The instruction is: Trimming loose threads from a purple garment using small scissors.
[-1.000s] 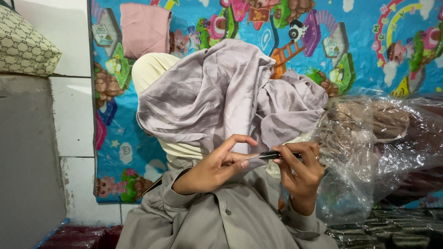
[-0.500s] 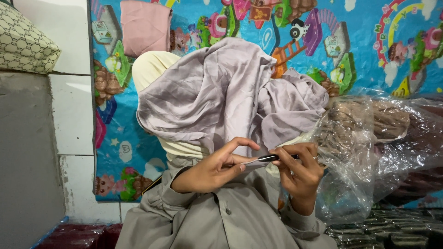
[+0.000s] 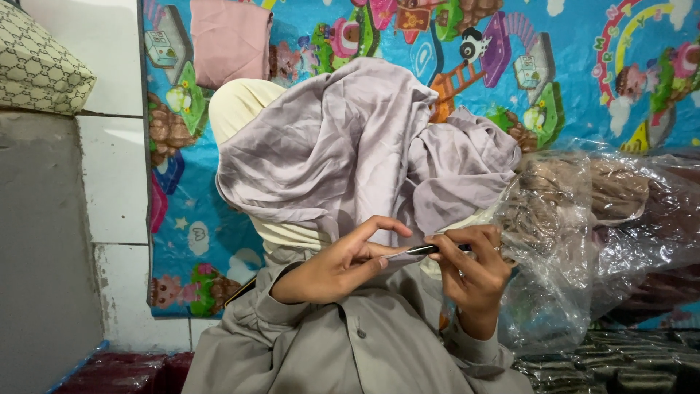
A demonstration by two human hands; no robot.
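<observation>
Behind the hands hangs a bright cartoon mat (image 3: 569,80). Left hand (image 3: 339,263) pinches grey-lilac cloth (image 3: 343,153); right hand (image 3: 474,273) has its grip closed on a thin dark tool (image 3: 430,249) beside crinkled clear plastic (image 3: 583,241).

The crumpled lilac-grey cloth (image 3: 343,153) looks smooth with a faint satin sheen, while the buttoned taupe shirt (image 3: 364,350) beneath it is matt woven fabric. The slim dark tool with a silvery metal tip (image 3: 426,249) gleams slightly. The clear crinkled plastic bag (image 3: 583,241) is glossy, and the colourful cartoon mat (image 3: 583,66) looks smooth and printed
</observation>
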